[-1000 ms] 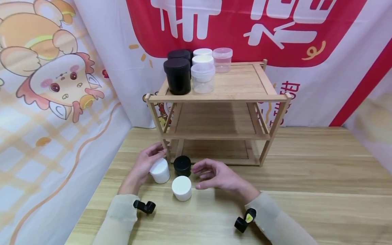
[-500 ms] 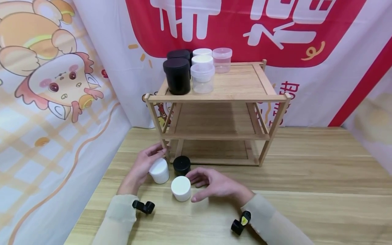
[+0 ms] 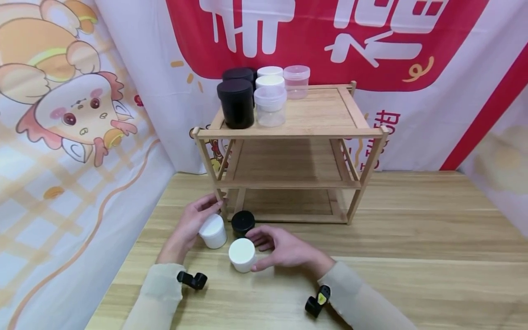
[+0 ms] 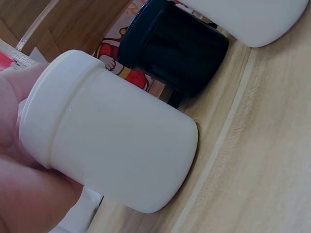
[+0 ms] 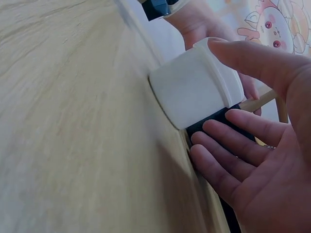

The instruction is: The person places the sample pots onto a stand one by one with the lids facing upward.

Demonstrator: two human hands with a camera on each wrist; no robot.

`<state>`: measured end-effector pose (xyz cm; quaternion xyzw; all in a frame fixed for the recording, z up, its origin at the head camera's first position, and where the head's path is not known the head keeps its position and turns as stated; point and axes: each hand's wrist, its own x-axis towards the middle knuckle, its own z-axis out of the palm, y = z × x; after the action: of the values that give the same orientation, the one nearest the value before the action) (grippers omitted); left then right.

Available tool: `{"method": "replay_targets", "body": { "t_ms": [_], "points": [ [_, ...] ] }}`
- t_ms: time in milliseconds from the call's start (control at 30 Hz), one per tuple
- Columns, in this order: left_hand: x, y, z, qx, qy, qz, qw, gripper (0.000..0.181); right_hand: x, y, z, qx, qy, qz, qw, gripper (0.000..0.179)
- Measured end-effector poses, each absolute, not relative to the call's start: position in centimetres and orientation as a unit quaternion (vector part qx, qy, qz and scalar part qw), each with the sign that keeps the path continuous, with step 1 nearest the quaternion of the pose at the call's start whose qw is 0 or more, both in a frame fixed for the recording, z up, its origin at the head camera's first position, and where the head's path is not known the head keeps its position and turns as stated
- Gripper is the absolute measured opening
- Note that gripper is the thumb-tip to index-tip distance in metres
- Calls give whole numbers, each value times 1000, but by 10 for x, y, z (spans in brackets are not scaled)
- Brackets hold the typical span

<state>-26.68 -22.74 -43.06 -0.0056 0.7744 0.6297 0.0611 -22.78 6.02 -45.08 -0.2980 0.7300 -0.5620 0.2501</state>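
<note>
My left hand (image 3: pixel 195 222) is at the wooden shelf's front left leg (image 3: pixel 210 165), its thumb and fingers about the leg. Just below that hand stands a white screw-lid jar (image 3: pixel 213 233), large in the left wrist view (image 4: pixel 121 141). A short black jar (image 3: pixel 242 222) stands to its right by the shelf. Nearer me is a second white jar (image 3: pixel 242 256), upright on the table. My right hand (image 3: pixel 284 247) is beside it, thumb and spread fingers reaching around its right side. In the right wrist view the thumb overlaps the lid of the white jar (image 5: pixel 194 85); contact is unclear.
The three-tier wooden shelf (image 3: pixel 321 114) stands on the wooden table (image 3: pixel 412 229). Its top tier carries black jars (image 3: pixel 237 105), white jars (image 3: pixel 270 82) and clear jars (image 3: pixel 271 110) at the left. Printed cloth (image 3: pixel 136 55) hangs behind and at the left.
My right hand has moved left and nearer to me, from beside the black jar to the front white jar. The left hand stays at the shelf leg. The jars have not visibly moved.
</note>
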Motion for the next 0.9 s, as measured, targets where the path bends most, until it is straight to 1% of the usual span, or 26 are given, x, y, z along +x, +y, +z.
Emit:
{"method": "replay_targets", "body": {
  "t_ms": [267, 600, 900],
  "points": [
    [-265, -227, -431, -10, 777, 626, 63, 54, -228, 53, -451, -300, 731, -562, 244, 70],
    [-265, -228, -429, -10, 775, 628, 63, 54, -225, 52, -457, -282, 744, -557, 237, 66],
    [-265, -230, -429, -10, 779, 623, 73, 57, -225, 49, -459, -274, 750, -558, 227, 61]
  ]
}}
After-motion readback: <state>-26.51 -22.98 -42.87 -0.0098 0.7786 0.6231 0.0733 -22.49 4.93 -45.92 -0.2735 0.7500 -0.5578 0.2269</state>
